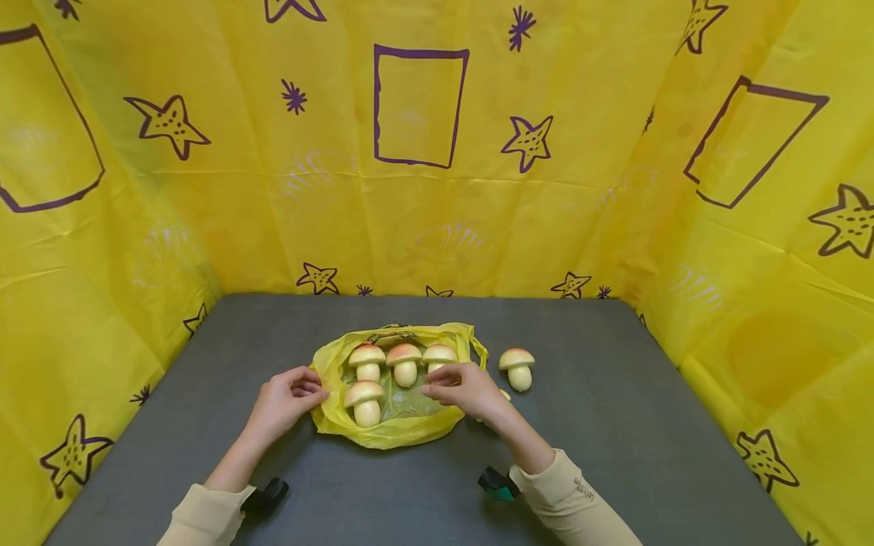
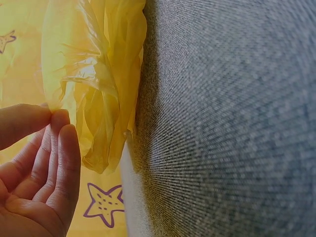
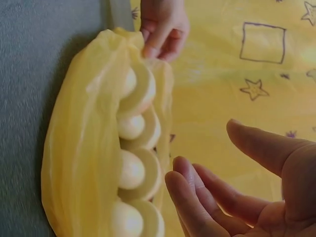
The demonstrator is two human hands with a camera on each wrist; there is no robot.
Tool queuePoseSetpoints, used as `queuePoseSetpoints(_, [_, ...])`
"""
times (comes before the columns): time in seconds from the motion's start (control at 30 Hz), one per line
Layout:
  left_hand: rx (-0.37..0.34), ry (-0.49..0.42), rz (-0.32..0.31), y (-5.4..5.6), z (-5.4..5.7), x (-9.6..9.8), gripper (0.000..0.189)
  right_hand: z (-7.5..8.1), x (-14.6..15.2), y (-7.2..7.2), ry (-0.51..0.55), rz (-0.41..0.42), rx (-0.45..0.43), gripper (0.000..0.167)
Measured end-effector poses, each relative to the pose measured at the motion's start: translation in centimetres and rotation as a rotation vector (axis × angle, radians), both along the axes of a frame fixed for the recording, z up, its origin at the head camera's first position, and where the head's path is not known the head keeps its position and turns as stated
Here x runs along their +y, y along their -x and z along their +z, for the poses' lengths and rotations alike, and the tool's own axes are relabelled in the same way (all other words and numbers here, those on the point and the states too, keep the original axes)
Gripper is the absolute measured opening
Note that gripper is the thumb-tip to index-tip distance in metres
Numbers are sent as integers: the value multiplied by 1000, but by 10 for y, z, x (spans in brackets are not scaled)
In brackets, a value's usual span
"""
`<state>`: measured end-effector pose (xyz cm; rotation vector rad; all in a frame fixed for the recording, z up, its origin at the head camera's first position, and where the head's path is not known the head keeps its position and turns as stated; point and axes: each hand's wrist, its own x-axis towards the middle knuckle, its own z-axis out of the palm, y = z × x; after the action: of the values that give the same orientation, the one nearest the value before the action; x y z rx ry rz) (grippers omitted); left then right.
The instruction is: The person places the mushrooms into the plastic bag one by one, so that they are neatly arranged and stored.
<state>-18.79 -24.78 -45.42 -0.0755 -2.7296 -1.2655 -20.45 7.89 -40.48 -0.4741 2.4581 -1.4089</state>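
A yellow plastic bag (image 1: pixel 403 436) lies on the table with its mouth spread wide. Several toy mushrooms (image 1: pixel 404 364) with pale stems and reddish caps lie inside it, three in a back row and one (image 1: pixel 365 403) at the front left. My left hand (image 1: pixel 283 402) pinches the bag's left rim between thumb and fingertips, as the left wrist view confirms. Over the bag's right side hovers my right hand (image 1: pixel 467 388), thumb and fingers apart with nothing between them (image 3: pixel 237 182). It partly covers the rightmost mushroom (image 1: pixel 439 354) of the back row.
To the right of the bag another mushroom (image 1: pixel 517 369) lies on the grey table (image 1: pixel 580 455). A pale piece (image 1: pixel 505 394) shows beside my right wrist, mostly hidden. Yellow cloth (image 1: pixel 423 227) with drawn stars hangs around the back and sides.
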Motion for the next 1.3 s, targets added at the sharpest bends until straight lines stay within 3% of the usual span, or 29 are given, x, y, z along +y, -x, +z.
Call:
queuePoseSetpoints(0.7, [-15, -2, -8, 2, 1, 0, 23, 10, 51, 0, 121, -113, -94, 43])
queuePoseSetpoints(1.03, [-10, -9, -8, 0, 2, 1, 24, 9, 76, 3, 119, -110, -93, 42])
queuePoseSetpoints(1.3, [-4, -8, -14, 1, 0, 2, 25, 8, 93, 2, 107, -184, -103, 45])
